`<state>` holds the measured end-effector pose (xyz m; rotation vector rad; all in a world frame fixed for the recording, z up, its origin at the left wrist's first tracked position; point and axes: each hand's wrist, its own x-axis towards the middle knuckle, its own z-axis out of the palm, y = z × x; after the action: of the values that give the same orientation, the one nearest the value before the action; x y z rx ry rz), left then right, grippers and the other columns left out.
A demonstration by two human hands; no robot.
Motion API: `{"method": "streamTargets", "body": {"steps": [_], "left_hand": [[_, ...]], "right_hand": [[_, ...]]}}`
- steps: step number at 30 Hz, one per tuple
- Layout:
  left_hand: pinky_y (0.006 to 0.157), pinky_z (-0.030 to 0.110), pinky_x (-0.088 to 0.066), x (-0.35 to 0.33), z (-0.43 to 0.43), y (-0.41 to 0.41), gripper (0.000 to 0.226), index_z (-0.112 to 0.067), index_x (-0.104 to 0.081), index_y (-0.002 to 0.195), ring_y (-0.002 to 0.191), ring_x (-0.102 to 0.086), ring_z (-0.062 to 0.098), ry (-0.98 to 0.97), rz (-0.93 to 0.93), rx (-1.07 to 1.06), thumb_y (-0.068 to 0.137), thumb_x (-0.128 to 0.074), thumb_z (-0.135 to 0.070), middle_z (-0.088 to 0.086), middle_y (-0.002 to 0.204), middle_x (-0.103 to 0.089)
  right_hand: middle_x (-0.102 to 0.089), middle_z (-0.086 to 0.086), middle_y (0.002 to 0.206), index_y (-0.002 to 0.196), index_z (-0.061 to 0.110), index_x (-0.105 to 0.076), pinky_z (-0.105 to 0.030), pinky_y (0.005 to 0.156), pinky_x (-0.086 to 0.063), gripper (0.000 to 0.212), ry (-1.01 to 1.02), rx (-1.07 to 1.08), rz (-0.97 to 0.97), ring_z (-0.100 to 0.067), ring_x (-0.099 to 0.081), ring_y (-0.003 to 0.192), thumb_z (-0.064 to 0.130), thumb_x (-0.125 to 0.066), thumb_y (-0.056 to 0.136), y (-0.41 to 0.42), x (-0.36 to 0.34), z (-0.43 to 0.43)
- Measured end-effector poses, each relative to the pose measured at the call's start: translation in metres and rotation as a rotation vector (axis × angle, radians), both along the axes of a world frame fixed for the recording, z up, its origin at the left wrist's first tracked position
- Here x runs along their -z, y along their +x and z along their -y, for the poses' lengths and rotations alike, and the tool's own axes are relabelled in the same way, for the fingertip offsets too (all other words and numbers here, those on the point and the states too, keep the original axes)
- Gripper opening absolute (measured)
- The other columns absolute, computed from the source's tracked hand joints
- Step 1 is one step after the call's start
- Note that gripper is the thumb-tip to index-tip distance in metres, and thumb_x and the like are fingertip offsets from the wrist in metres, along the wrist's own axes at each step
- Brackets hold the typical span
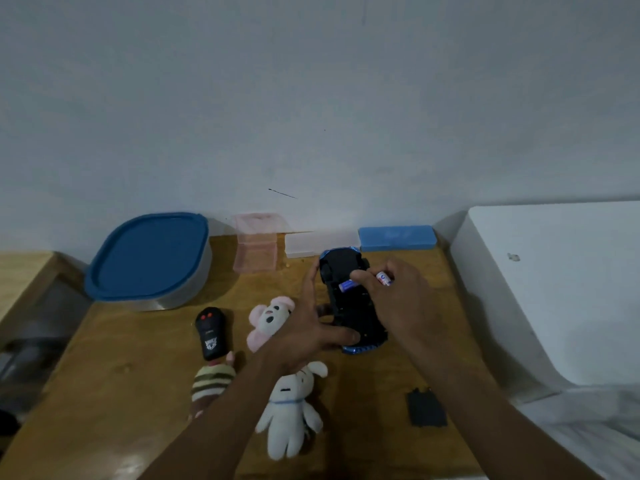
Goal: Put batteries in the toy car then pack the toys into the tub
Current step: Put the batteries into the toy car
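Nearest, behind the right grip (398, 299), the battery cover (426, 408) lies loose on the worktop (138, 393) and could be forgotten. The upturned toy car (360, 320) is clasped by the left grip (308, 327). One battery (346, 285) is pinched into its bay by the right grip, and a spare battery (385, 279) held alongside could slip. Its print cannot be read. The tub (194, 285), far left, is lidded.

On the brown wooden surface (138, 393), the round steel tub with a blue lid (149, 258) stands far left, by the wall. To its right along the wall come a clear pink plastic box (256, 251), a white plastic block (301, 244) and a flat blue plastic case (396, 238). Before these is the upturned blue-and-black toy car (349, 306). Left of it lie a pink-eared plush mouse (272, 318), then a black plastic remote (210, 334). Nearer lie a striped plush doll (211, 382) and a white plush rabbit (291, 410). A flat black battery cover (426, 408) lies nearer, right.
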<state>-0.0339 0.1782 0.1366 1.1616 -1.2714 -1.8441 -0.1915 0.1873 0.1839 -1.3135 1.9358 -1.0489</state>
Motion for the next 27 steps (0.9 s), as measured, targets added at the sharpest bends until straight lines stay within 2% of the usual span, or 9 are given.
{"method": "streamTargets", "body": {"steps": [2,8,12,18,27], "left_hand": [[0.085,0.058,-0.055,0.0,0.002,0.005,0.124,-0.06,-0.007,0.143,0.114,-0.062,0.028,0.0,-0.005,0.025,0.072,-0.072,0.019,0.008,0.129,-0.057],[0.08,0.05,-0.059,-0.005,0.007,0.011,0.125,-0.058,-0.008,0.144,0.114,-0.062,0.029,-0.062,0.011,0.063,0.07,-0.072,0.019,0.011,0.127,-0.058],[0.08,0.052,-0.058,-0.009,0.01,0.006,0.126,-0.06,-0.009,0.144,0.115,-0.06,0.027,-0.099,0.015,0.045,0.068,-0.074,0.017,0.008,0.13,-0.056],[0.079,0.056,-0.058,-0.007,0.004,-0.005,0.126,-0.059,-0.008,0.144,0.116,-0.059,0.028,-0.079,-0.014,0.047,0.069,-0.074,0.017,0.003,0.133,-0.053],[0.085,0.057,-0.056,-0.003,-0.002,-0.011,0.123,-0.063,-0.013,0.141,0.116,-0.061,0.027,-0.084,-0.021,0.036,0.068,-0.078,0.011,0.005,0.132,-0.056]], "right_hand": [[-0.054,0.012,0.072,0.086,0.015,-0.064,0.0,0.052,-0.037,0.024,0.032,-0.001,-0.037,0.001,-0.049,0.061,0.038,-0.068,0.086,0.005,-0.001,-0.002],[-0.058,0.01,0.071,0.083,0.016,-0.066,-0.009,0.048,-0.038,0.026,0.024,-0.015,-0.121,-0.001,-0.052,0.062,0.042,-0.068,0.084,0.012,-0.001,-0.001],[-0.064,0.004,0.079,0.085,0.018,-0.066,-0.019,0.055,-0.044,0.027,0.034,-0.023,-0.113,-0.007,-0.058,0.069,0.044,-0.07,0.081,0.006,-0.003,0.004],[-0.063,0.01,0.08,0.084,0.021,-0.064,-0.03,0.066,-0.054,0.025,0.022,-0.01,-0.085,-0.008,-0.061,0.074,0.041,-0.077,0.075,0.002,-0.011,0.004],[-0.062,0.004,0.081,0.084,0.016,-0.064,-0.023,0.059,-0.046,0.018,0.024,-0.049,-0.192,-0.01,-0.059,0.074,0.032,-0.07,0.084,-0.009,-0.02,-0.005]]}}
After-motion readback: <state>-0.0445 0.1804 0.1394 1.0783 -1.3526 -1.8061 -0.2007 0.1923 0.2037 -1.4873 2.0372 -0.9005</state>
